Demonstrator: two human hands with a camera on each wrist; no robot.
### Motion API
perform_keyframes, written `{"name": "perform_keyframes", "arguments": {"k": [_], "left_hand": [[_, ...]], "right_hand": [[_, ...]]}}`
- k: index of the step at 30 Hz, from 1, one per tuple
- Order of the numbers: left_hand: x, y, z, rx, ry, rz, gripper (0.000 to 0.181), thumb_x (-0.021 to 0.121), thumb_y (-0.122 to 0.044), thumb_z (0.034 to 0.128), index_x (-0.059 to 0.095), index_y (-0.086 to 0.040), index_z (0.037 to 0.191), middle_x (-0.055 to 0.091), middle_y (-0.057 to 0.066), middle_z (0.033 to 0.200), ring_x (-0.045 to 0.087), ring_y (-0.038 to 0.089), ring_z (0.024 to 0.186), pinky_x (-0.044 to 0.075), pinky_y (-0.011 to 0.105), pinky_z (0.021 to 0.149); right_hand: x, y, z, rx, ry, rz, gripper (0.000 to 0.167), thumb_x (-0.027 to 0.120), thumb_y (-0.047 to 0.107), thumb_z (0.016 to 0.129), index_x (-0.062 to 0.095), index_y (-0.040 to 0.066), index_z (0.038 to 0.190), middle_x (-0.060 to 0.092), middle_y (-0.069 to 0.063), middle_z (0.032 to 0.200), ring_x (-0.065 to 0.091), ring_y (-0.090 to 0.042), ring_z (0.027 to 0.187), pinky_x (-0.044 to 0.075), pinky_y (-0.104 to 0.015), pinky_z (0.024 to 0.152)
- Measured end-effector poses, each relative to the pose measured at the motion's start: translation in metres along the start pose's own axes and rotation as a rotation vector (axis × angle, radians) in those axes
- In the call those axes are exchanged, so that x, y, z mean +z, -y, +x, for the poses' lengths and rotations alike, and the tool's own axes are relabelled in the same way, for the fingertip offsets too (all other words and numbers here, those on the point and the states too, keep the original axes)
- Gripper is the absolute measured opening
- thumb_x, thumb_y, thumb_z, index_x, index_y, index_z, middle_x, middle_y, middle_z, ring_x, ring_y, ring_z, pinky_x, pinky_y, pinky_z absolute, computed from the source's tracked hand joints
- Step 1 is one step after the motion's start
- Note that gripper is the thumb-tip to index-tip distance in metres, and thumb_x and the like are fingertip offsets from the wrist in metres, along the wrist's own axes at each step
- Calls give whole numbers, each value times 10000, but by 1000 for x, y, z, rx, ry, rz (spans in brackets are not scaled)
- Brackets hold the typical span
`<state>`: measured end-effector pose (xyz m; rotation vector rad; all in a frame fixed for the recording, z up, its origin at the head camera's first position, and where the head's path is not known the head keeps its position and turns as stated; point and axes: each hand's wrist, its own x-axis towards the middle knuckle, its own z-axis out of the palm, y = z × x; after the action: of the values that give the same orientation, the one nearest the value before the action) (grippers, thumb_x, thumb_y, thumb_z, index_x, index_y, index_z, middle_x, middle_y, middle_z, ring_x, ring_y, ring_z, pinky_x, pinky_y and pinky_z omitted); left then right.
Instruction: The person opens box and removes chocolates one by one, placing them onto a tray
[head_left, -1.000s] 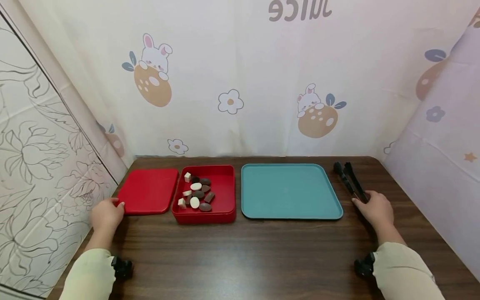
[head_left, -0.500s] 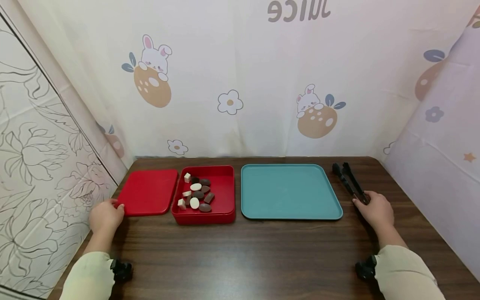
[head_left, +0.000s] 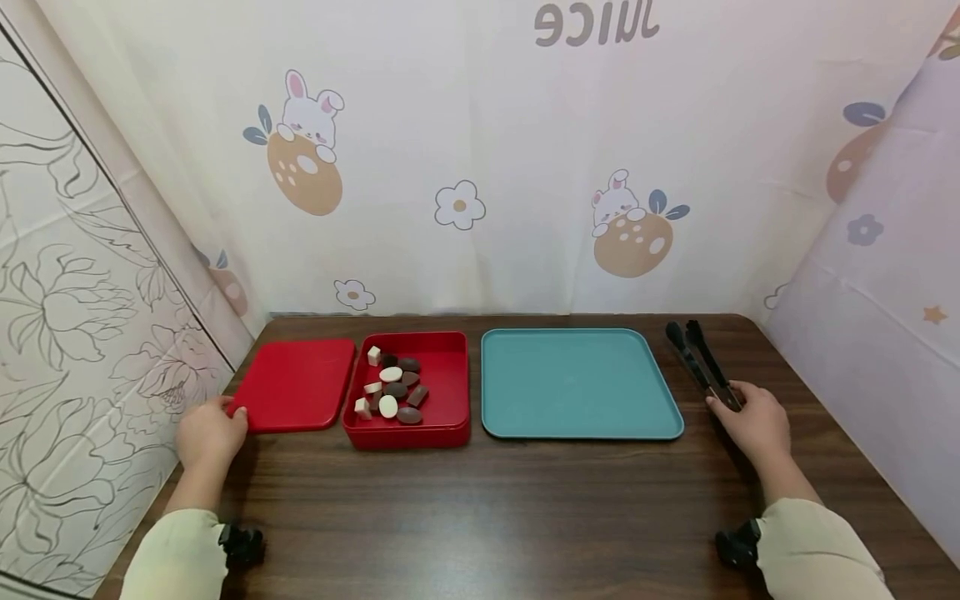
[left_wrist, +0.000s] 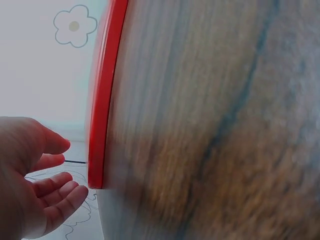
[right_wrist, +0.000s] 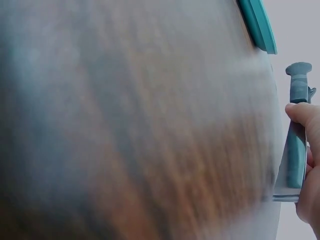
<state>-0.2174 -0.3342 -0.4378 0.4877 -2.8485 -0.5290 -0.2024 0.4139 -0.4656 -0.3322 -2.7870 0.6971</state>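
A red lid (head_left: 295,385) lies flat on the left of the table. My left hand (head_left: 211,433) is at its near left corner. In the left wrist view the fingers of the left hand (left_wrist: 37,185) are loosely bent, with a gap between thumb and fingers and no lid between them. On the right side, my right hand (head_left: 759,421) grips tongs (head_left: 693,354) with black tips pointing away from me. The right wrist view shows my thumb on the tongs (right_wrist: 297,145). Between the hands stand a red box (head_left: 446,392) holding several chocolates (head_left: 395,389) and a teal tray (head_left: 577,383).
The brown wooden table (head_left: 480,517) ends at a printed curtain (head_left: 480,167) at the back. Curtains also stand along the left and right sides. The box sits close beside the lid, and the tray close to the box's right.
The tongs' tips have risen very slightly in my right hand. My left hand stays by the lid's corner, shifted only a touch to the left. The box, chocolates and tray have not moved.
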Motion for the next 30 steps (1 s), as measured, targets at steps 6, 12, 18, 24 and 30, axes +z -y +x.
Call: {"name": "perform_keyframes", "arguments": {"k": [6,12,18,24,30], "left_hand": [[-3,2,-4,23,-29,-46,345,557,-162,926,609,107,1136,589,345,1023,538,503,928,430,547,730],[0,3,-12,74,-66,-79,345,598,-137,906,614,123,1133,631,329,998,566,475,886,438,528,689],[2,2,-20,134,-83,-93,337,627,-136,897,628,112,1125,652,285,905,582,458,862,436,530,689],[0,-2,-26,156,-104,-115,329,625,-134,898,631,107,1121,642,271,875,574,449,849,426,524,690],[-1,-7,-30,152,-88,-138,343,637,-143,906,625,108,1140,637,309,983,595,435,850,456,519,691]], "right_hand": [[-2,8,-2,-43,-23,33,611,604,330,965,470,-169,1293,499,-375,1153,486,-521,1001,385,-646,832],[-3,21,-6,-100,-46,86,569,648,299,945,511,-139,1282,537,-343,1137,528,-465,955,422,-609,786],[-5,32,-7,-150,-78,107,531,678,271,929,544,-111,1272,566,-297,1081,545,-392,879,450,-529,712],[-6,38,-7,-208,-115,109,465,709,236,907,594,-79,1230,600,-219,966,540,-298,793,433,-369,624],[-7,43,-10,-234,-117,116,445,711,230,905,610,-70,1217,605,-182,937,537,-272,786,430,-309,599]]}}
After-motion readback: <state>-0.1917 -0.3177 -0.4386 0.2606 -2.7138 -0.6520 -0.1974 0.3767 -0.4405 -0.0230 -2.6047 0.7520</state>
